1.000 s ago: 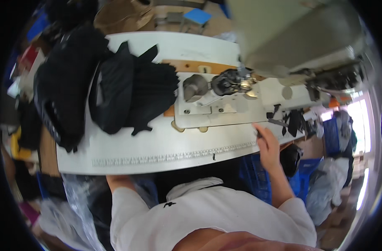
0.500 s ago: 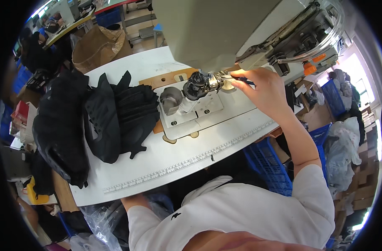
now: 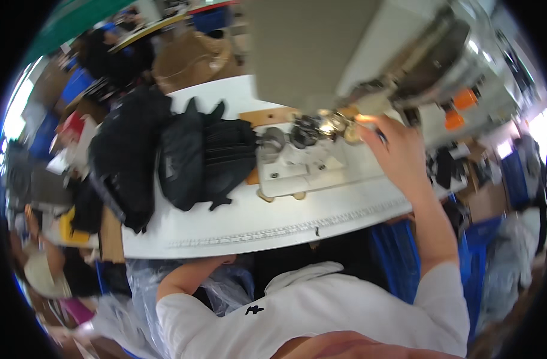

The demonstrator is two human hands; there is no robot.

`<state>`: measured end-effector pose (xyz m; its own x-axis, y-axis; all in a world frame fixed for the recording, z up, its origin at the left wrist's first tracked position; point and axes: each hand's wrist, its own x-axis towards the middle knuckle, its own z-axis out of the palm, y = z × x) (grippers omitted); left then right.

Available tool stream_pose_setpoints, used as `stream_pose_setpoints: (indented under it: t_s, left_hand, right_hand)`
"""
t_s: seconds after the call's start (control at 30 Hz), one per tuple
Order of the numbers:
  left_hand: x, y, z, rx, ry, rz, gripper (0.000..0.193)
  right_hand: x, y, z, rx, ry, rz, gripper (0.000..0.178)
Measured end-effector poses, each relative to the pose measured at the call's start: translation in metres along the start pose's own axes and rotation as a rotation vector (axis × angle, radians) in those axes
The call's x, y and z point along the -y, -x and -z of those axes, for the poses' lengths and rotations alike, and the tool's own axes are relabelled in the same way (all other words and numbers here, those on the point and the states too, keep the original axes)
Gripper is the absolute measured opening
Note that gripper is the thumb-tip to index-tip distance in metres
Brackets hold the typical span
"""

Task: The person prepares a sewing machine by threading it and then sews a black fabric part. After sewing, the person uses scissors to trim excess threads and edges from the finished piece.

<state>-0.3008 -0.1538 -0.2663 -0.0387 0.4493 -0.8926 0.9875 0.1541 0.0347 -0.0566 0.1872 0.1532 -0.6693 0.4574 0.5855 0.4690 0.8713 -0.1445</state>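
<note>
Right hand (image 3: pixel 399 149) has risen from the table's (image 3: pixel 273 230) near edge to the sewing machine (image 3: pixel 345 60) needle area — fingers pinched there, contents unclear. Left hand hidden below the table. Black fabric pieces (image 3: pixel 207 158) lie untouched, left.

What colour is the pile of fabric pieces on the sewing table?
Black, seen best in the head view: the fabric pile lies left of the machine.

Right hand: raised to the machine head

Right hand (image 3: pixel 399 152) moved from the table (image 3: pixel 273 230) edge at 3 o'clock up to 1 o'clock, now at the needle area (image 3: pixel 333 127) of the sewing machine (image 3: pixel 321 60); the view has tilted, with the machine filling 12 o'clock.
</note>
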Motion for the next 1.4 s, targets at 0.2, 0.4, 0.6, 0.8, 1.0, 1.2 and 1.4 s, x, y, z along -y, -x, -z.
stream_pose_setpoints:
  t_s: [0.2, 0.4, 0.6, 0.8, 1.0, 1.2, 1.4]
  left_hand:
    - [-0.145, 0.204, 0.157, -0.487, 0.618, -0.648, 0.029]
    - [-0.184, 0.206, 0.214, -0.580, 2.243, -0.975, 0.027]
    - [-0.127, 0.228, 0.291, -1.225, 2.086, -0.861, 0.015]
    - [-0.071, 0.259, 0.378, -1.483, 1.676, -0.749, 0.021]
    - [-0.061, 0.252, 0.408, -1.709, 0.954, -0.541, 0.021]
    - [-0.008, 0.201, 0.436, -1.796, -0.173, -0.199, 0.020]
    - [-0.026, 0.219, 0.437, -1.423, 1.065, -0.470, 0.017]
  right_hand:
    - [0.035, 0.087, -0.053, -0.047, -0.838, -0.005, 0.014]
    - [0.072, 0.094, -0.058, 0.085, -0.710, 0.267, 0.033]
    - [0.042, 0.118, -0.060, 0.077, -0.792, 0.043, 0.061]
    - [0.028, 0.156, -0.101, 0.208, -0.711, -0.077, 0.048]
    - [0.028, 0.156, -0.101, 0.244, -0.724, -0.094, 0.039]
    - [0.029, 0.156, -0.103, 0.233, -0.690, -0.049, 0.037]
    - [0.025, 0.156, -0.104, 0.213, -0.719, -0.024, 0.037]
